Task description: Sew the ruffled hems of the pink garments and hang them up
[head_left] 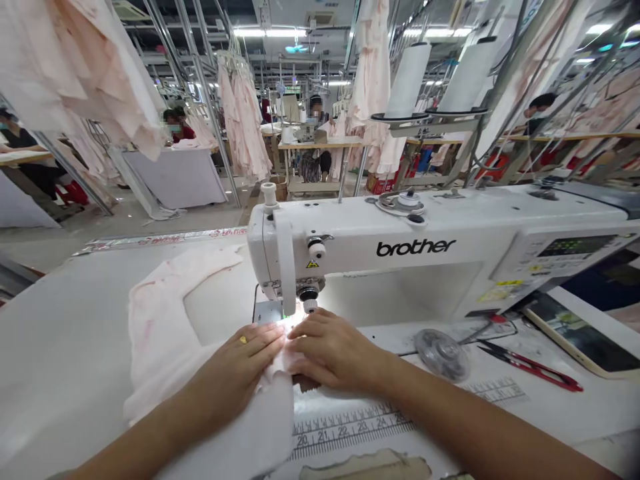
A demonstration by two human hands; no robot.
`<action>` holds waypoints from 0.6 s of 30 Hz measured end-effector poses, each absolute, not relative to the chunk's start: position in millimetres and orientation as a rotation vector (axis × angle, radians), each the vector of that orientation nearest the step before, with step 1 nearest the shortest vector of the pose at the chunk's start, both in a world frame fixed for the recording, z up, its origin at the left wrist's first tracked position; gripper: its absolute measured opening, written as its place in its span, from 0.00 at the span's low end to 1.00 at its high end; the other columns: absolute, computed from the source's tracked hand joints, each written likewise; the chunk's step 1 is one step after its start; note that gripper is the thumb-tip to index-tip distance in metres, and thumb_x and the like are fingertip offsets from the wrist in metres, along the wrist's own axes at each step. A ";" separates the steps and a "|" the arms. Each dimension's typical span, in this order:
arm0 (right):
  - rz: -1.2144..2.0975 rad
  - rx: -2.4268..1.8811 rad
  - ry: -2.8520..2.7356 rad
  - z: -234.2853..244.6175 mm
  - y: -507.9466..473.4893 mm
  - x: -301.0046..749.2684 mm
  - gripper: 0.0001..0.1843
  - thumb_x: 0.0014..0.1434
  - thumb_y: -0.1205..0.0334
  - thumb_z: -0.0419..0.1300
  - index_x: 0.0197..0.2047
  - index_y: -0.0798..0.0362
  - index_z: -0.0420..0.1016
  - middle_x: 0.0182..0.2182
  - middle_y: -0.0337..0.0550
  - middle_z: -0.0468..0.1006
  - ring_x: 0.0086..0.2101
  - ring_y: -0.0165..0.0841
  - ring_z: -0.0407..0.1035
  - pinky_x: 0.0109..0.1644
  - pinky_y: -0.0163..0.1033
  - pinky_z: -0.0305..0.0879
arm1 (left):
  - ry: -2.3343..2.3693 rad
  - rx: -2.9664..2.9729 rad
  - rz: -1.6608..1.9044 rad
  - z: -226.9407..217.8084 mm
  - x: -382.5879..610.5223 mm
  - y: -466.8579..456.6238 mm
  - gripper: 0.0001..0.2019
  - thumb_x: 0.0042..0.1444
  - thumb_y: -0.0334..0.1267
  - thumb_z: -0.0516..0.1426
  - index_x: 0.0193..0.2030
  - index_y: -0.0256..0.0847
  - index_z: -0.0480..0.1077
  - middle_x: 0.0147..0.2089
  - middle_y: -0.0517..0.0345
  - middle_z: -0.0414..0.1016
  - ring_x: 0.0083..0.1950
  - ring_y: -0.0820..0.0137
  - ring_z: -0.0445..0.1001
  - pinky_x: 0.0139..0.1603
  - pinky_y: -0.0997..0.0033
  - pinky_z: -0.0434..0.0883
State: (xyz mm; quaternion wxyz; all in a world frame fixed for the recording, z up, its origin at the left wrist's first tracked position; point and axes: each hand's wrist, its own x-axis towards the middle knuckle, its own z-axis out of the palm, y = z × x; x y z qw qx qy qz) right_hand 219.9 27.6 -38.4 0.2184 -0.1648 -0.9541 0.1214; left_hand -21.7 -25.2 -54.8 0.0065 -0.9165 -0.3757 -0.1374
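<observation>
My left hand (pixel 240 360) and my right hand (pixel 330 350) lie flat on a pale pink fabric piece (pixel 165 320), pressing it down with fingers close together just in front of the presser foot (pixel 270 311). The fabric curves away to the left across the white sewing table (pixel 75 333), and a fold runs under my left forearm. A white Brother sewing machine (pixel 415 247) stands right behind my fingers, its lit needle area (pixel 307 297) close to my fingertips. My hands hide the fabric where it meets the foot.
Red-handled thread snips (pixel 530 365) and a round clear plastic disc (pixel 443 353) lie to the right of my right hand. A measuring tape (pixel 350 427) is fixed along the table's front. White thread cones (pixel 407 80) stand behind the machine, among hanging pink garments and co-workers at other stations.
</observation>
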 end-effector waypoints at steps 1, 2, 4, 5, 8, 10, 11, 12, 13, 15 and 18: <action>0.297 -0.503 -2.630 -39.8 28.7 219.4 0.15 0.70 0.54 0.52 0.45 0.55 0.75 0.44 0.45 0.78 0.44 0.35 0.67 0.56 0.43 0.57 | -1.161 -2.869 -0.426 -55.1 -21.3 -22.5 0.27 0.58 0.22 0.49 0.64 0.37 0.62 0.65 0.49 0.67 0.65 0.61 0.65 0.64 0.54 0.66; 0.263 -0.541 -2.629 -41.0 30.0 218.9 0.16 0.69 0.53 0.53 0.47 0.54 0.74 0.46 0.45 0.77 0.45 0.36 0.67 0.57 0.43 0.56 | -1.145 -2.871 -0.421 -55.2 -21.0 -19.6 0.27 0.58 0.22 0.48 0.64 0.37 0.61 0.65 0.49 0.67 0.65 0.61 0.65 0.64 0.53 0.67; 0.216 -0.599 -2.645 -43.0 32.3 217.8 0.17 0.68 0.50 0.54 0.50 0.54 0.73 0.49 0.45 0.76 0.47 0.37 0.66 0.60 0.44 0.51 | -1.138 -2.870 -0.424 -55.4 -20.9 -14.3 0.26 0.59 0.22 0.48 0.64 0.38 0.61 0.64 0.49 0.67 0.64 0.60 0.66 0.63 0.51 0.68; 0.198 -0.621 -2.656 -43.6 33.3 217.2 0.18 0.68 0.49 0.55 0.50 0.54 0.72 0.49 0.44 0.76 0.47 0.37 0.66 0.62 0.45 0.49 | -1.149 -2.871 -0.424 -55.9 -21.1 -12.3 0.26 0.59 0.22 0.48 0.64 0.39 0.61 0.64 0.49 0.67 0.65 0.60 0.66 0.62 0.51 0.68; 0.158 -0.675 -2.677 -44.7 35.7 216.0 0.18 0.67 0.48 0.55 0.49 0.53 0.72 0.45 0.40 0.78 0.47 0.37 0.65 0.64 0.45 0.44 | -1.215 -2.879 -0.429 -58.3 -22.3 -9.4 0.26 0.60 0.23 0.47 0.65 0.39 0.60 0.65 0.49 0.66 0.65 0.60 0.64 0.62 0.53 0.68; 0.154 -0.680 -2.681 -45.3 36.8 216.2 0.17 0.68 0.48 0.55 0.49 0.53 0.72 0.44 0.40 0.78 0.46 0.37 0.65 0.64 0.44 0.43 | -1.244 -2.887 -0.438 -59.8 -22.6 -9.7 0.28 0.59 0.22 0.48 0.66 0.41 0.59 0.66 0.51 0.65 0.66 0.60 0.63 0.62 0.55 0.68; 0.164 -0.676 -2.677 -45.6 37.3 216.7 0.17 0.68 0.49 0.55 0.49 0.53 0.72 0.45 0.39 0.78 0.47 0.36 0.65 0.64 0.44 0.43 | -1.254 -2.887 -0.446 -60.3 -22.5 -10.1 0.29 0.59 0.21 0.48 0.66 0.42 0.59 0.66 0.52 0.65 0.66 0.60 0.63 0.63 0.55 0.67; 0.177 -0.668 -2.667 -45.9 37.6 217.5 0.17 0.68 0.49 0.55 0.51 0.53 0.71 0.45 0.39 0.78 0.47 0.36 0.65 0.65 0.44 0.43 | -1.257 -2.886 -0.452 -60.5 -22.3 -10.4 0.29 0.58 0.21 0.48 0.67 0.42 0.59 0.66 0.52 0.65 0.66 0.61 0.63 0.63 0.56 0.67; 0.186 -0.657 -2.653 -46.0 37.9 218.5 0.18 0.68 0.49 0.55 0.52 0.52 0.70 0.46 0.40 0.78 0.47 0.36 0.66 0.65 0.44 0.43 | -1.255 -2.884 -0.460 -60.6 -22.0 -10.7 0.29 0.59 0.21 0.48 0.67 0.43 0.58 0.65 0.52 0.66 0.65 0.61 0.63 0.63 0.55 0.67; 0.182 -0.615 -2.629 -45.8 37.9 220.8 0.18 0.68 0.50 0.55 0.55 0.52 0.69 0.47 0.40 0.77 0.48 0.35 0.66 0.65 0.43 0.42 | -1.239 -2.871 -0.485 -60.6 -21.2 -10.4 0.29 0.60 0.22 0.48 0.67 0.43 0.58 0.65 0.52 0.67 0.65 0.61 0.64 0.62 0.55 0.68; 0.140 -0.493 -2.658 -44.5 36.7 223.6 0.13 0.69 0.54 0.54 0.49 0.52 0.71 0.46 0.40 0.78 0.48 0.34 0.66 0.67 0.44 0.39 | -1.220 -2.869 -0.487 -59.6 -20.6 -8.6 0.25 0.62 0.25 0.48 0.65 0.41 0.60 0.63 0.50 0.68 0.63 0.60 0.65 0.61 0.56 0.69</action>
